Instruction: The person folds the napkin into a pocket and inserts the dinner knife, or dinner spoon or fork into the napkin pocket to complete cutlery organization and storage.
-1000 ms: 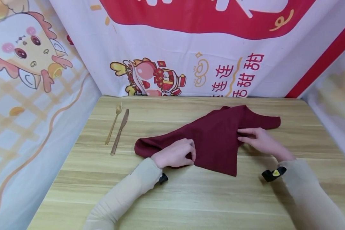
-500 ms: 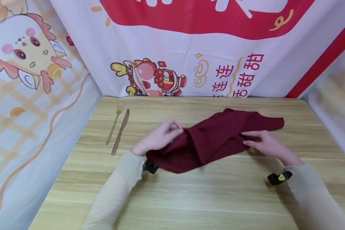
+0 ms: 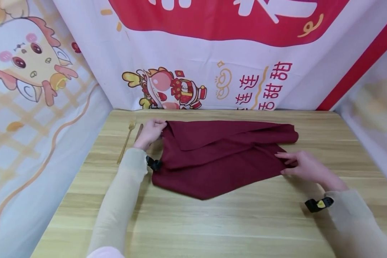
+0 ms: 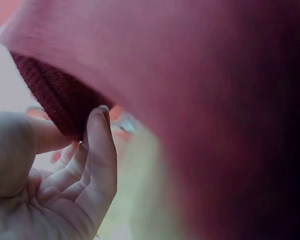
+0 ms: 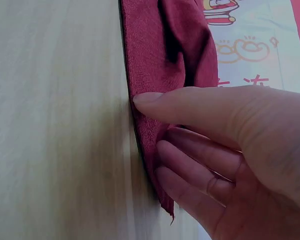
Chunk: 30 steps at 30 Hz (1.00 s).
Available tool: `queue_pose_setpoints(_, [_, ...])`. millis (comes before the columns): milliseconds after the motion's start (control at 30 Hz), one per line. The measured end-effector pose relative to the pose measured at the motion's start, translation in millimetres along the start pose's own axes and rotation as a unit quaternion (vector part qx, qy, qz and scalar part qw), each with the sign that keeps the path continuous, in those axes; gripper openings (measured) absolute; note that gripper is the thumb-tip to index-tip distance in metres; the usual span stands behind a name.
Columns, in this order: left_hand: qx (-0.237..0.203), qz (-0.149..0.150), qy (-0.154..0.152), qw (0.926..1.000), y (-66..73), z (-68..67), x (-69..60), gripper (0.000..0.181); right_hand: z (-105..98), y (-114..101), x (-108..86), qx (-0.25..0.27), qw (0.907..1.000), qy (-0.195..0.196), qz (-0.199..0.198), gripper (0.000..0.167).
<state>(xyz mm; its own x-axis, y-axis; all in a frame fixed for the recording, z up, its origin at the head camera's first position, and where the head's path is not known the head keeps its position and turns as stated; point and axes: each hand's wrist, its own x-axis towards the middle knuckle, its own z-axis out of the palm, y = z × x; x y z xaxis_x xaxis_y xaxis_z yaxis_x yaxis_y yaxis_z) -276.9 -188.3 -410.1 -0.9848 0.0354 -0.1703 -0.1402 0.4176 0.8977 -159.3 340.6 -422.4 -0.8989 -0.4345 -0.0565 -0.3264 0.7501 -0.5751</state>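
A dark red cloth napkin point(image 3: 219, 172) lies spread across the table in loose folds, its left part turned back. At its far left corner, my left hand point(image 3: 150, 132) pinches the edge between thumb and fingers. The left wrist view has that corner between the fingertips of the left hand point(image 4: 65, 185), with blurred cloth hanging close to the camera. Along the right edge, my right hand point(image 3: 304, 166) holds the napkin with thumb and fingertips. In the right wrist view, the thumb of the right hand point(image 5: 225, 135) lies on the cloth point(image 5: 147, 65) near a corner.
A gold fork point(image 3: 125, 143) lies left of the napkin. Beside it is a brown-gold knife point(image 3: 139, 130), partly covered by the left hand and forearm. The wooden table point(image 3: 219, 229) ends at a printed backdrop point(image 3: 193, 50) behind and hangings at both sides.
My left hand has swung from the napkin's front edge to its far left, drawing the cloth open and leftward. The right hand has shifted slightly right and nearer along its edge.
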Motion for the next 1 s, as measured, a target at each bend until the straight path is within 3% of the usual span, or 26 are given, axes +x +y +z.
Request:
queue_pose_setpoints(100, [0.06,0.009,0.022,0.9979,-16.5,-2.1,5.4,0.037,1.9,1.7,-5.1,0.0,0.9998,-0.001,-0.018,0.055])
queue_pose_setpoints(233, [0.096,0.014,0.026,0.9949,-32.3,-2.5,6.3,0.034,2.0,1.8,-16.5,0.001,0.9994,-0.011,-0.034,0.053])
queue_pose_setpoints(500, [0.127,0.021,0.056,0.9902,-36.7,-11.3,5.1,0.033,-8.7,-6.7,-31.8,-0.017,0.9978,-0.063,0.014,0.048])
queue_pose_setpoints(633, [0.129,0.077,0.084,0.9851,-30.5,-10.5,-2.0,0.035,-12.7,-18.7,-26.4,-0.039,0.9981,-0.045,0.014,0.049])
queue_pose_setpoints(733, [0.151,0.148,0.1,0.9724,-13.3,1.3,-18.2,0.041,-9.1,-28.6,-15.0,-0.058,0.9982,-0.012,0.007,0.049])
queue_pose_setpoints(800, [0.17,0.197,0.081,0.9621,0.4,14.6,-32.9,0.045,-3.7,-33.3,-5.1,-0.076,0.997,0.011,-0.006,0.047])
queue_pose_setpoints(867, [0.192,0.246,0.037,0.9493,11.0,30.6,-48.1,0.05,3.1,-35.2,6.9,-0.08,0.9967,0.009,-0.016,0.05])
queue_pose_setpoints(933, [0.224,0.285,-0.034,0.9315,17.5,45.3,-63.9,0.058,9.5,-36.0,19.0,-0.079,0.9963,0.002,-0.033,0.055])
queue_pose_setpoints(1000, [0.263,0.307,-0.11,0.908,18.3,56.6,-77.4,0.068,14.3,-35.5,29.9,-0.072,0.9966,-0.013,-0.038,0.063])
